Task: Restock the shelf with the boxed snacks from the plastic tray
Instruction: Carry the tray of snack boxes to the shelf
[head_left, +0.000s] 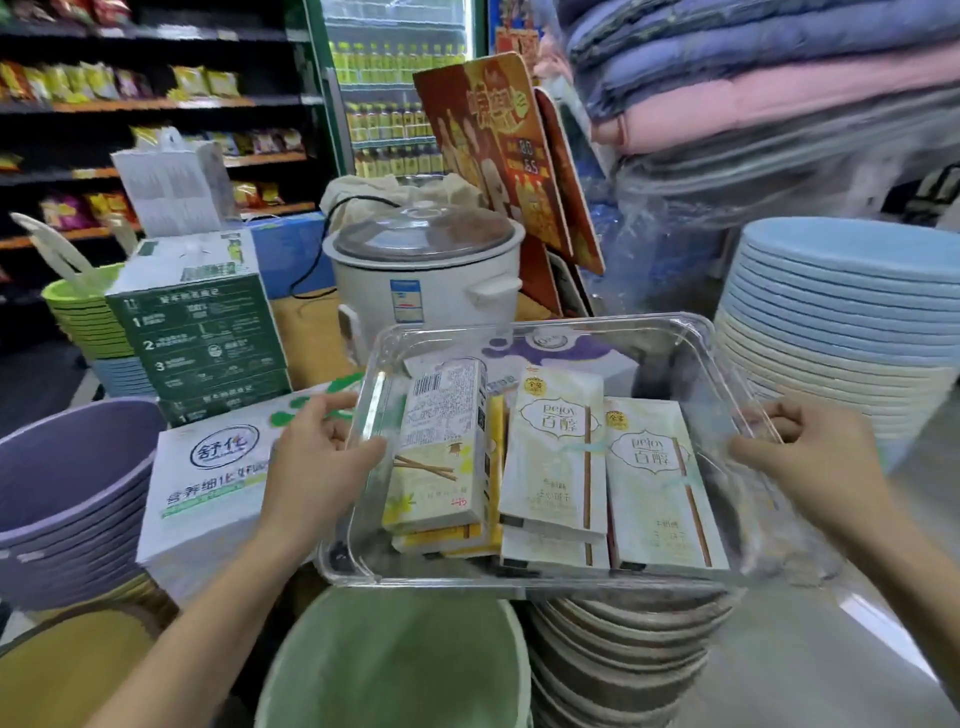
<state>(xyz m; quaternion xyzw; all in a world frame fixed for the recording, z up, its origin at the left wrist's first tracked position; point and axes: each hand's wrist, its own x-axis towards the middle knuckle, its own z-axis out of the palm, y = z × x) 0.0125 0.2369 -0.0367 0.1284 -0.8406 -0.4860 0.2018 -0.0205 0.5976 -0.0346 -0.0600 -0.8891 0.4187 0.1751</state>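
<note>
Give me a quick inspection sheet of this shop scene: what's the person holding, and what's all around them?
Surface: no table under the tray; it is held in the air above stacked basins.
Job's things: clear plastic tray holding several snack boxes, some lying on top of others.
Clutter: rice cooker, milk cartons, green bucket, purple tubs, blue and cream plate stacks.
Grippers: left hand grips the tray's left edge; right hand grips its right edge.
Cables: black cord trailing from the cooker.
Surroundings: snack shelves, drinks fridge, folded blankets.
</note>
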